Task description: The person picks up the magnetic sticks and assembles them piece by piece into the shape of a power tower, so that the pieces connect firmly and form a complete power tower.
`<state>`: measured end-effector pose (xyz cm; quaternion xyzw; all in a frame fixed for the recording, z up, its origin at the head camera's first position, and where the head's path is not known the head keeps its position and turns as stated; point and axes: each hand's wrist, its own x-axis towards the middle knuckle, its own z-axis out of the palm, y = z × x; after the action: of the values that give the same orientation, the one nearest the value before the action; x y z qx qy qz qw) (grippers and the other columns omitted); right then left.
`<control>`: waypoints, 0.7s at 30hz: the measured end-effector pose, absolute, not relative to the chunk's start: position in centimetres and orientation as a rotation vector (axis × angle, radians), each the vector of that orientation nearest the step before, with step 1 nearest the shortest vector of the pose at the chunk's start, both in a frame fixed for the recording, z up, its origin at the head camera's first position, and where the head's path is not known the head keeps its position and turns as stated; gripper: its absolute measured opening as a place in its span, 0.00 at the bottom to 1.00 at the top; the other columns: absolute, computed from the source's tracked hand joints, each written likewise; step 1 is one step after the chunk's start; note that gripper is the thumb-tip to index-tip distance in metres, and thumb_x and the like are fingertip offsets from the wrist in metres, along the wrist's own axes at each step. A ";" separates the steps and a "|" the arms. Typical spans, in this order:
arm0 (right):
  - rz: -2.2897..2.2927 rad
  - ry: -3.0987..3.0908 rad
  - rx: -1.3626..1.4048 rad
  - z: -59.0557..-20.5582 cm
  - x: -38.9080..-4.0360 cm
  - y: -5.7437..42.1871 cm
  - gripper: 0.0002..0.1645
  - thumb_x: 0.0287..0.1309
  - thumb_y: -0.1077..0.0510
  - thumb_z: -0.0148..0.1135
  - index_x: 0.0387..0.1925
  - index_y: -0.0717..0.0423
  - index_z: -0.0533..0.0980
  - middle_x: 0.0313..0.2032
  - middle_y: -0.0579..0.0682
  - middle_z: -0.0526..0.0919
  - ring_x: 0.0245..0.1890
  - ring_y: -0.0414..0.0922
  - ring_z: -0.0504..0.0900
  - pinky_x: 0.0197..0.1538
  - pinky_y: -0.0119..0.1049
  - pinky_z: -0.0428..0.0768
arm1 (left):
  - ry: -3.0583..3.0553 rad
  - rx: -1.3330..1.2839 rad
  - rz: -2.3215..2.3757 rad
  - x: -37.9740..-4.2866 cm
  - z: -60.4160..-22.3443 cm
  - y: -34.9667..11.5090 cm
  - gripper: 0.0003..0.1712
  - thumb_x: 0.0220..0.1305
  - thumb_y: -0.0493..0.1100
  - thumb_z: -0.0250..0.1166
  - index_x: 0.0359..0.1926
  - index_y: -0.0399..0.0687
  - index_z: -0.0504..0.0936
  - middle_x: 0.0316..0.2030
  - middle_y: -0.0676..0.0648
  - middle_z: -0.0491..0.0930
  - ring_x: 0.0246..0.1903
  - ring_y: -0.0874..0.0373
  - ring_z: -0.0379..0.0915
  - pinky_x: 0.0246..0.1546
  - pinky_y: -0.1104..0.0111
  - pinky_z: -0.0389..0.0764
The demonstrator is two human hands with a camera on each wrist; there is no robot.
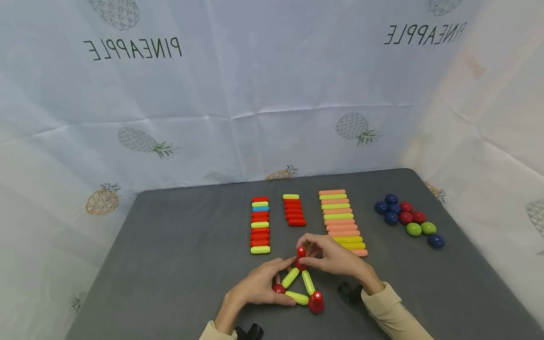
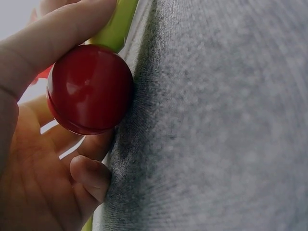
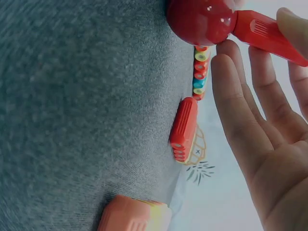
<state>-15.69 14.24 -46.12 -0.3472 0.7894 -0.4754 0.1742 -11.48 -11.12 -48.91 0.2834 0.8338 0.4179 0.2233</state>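
Note:
A triangle of yellow-green rods point(image 1: 297, 298) joined by red balls lies on the table. My right hand point(image 1: 333, 255) pinches a red rod point(image 3: 267, 36) that stands upright on the far ball point(image 3: 202, 21). Around the left corner, my left hand point(image 1: 259, 283) holds the triangle, its thumb against a yellow-green rod point(image 2: 115, 29) beside the left ball point(image 2: 90, 90). The left index finger reaches toward the far ball. Another red rod point(image 1: 317, 295) stands on the near right ball point(image 1: 316, 306), with neither hand on it.
Behind the hands lie a column of red, yellow-green and blue rods point(image 1: 260, 225), a shorter mostly red column point(image 1: 294, 211) and a column of orange and yellow rods point(image 1: 338, 212). Blue, red and green balls point(image 1: 405, 217) sit at the right. Printed cloth point(image 1: 238, 94) hangs behind the grey table point(image 1: 178, 245).

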 end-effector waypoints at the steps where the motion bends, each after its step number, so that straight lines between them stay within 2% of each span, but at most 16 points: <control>1: -1.348 2.241 -0.976 -46.2 -15.6 14.1 0.13 0.65 0.58 0.69 0.48 0.52 0.75 0.43 0.51 0.84 0.41 0.40 0.86 0.47 0.33 0.87 | 2.300 0.778 1.159 -11.4 -48.9 -11.2 0.51 0.54 0.53 0.80 0.76 0.54 0.66 0.53 0.55 0.77 0.31 0.73 0.69 0.34 0.79 0.76; 7: -1.311 2.319 -1.006 -46.2 -15.7 13.7 0.17 0.59 0.60 0.73 0.47 0.48 0.76 0.41 0.46 0.85 0.38 0.34 0.83 0.47 0.33 0.86 | 2.277 0.796 1.173 -11.8 -48.7 -11.4 0.53 0.54 0.53 0.80 0.77 0.58 0.63 0.53 0.55 0.77 0.30 0.74 0.69 0.30 0.79 0.75; 13: -1.327 2.332 -1.013 -46.3 -15.5 13.2 0.15 0.57 0.62 0.75 0.44 0.48 0.79 0.38 0.45 0.86 0.37 0.34 0.82 0.46 0.34 0.86 | 2.283 0.789 1.172 -11.8 -48.8 -11.3 0.51 0.53 0.54 0.80 0.76 0.56 0.67 0.54 0.56 0.78 0.30 0.74 0.69 0.29 0.79 0.74; 17: -1.276 2.272 -1.023 -46.0 -15.9 13.4 0.16 0.58 0.61 0.74 0.47 0.49 0.80 0.42 0.47 0.87 0.41 0.37 0.85 0.50 0.35 0.86 | 2.273 0.795 1.177 -11.7 -48.9 -11.4 0.50 0.54 0.54 0.79 0.76 0.55 0.67 0.56 0.54 0.78 0.30 0.75 0.70 0.28 0.79 0.75; 21: -1.115 2.307 -1.030 -44.9 -17.1 14.1 0.20 0.59 0.65 0.72 0.53 0.54 0.81 0.49 0.50 0.86 0.49 0.46 0.86 0.55 0.43 0.86 | 2.263 0.805 1.182 -11.7 -48.9 -11.5 0.50 0.55 0.53 0.79 0.76 0.54 0.66 0.57 0.52 0.78 0.31 0.74 0.70 0.30 0.79 0.76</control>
<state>-17.09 14.12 -44.91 -0.3662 0.8204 -0.3966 0.1888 -11.74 -11.49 -48.92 0.2926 0.8226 0.4298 0.2302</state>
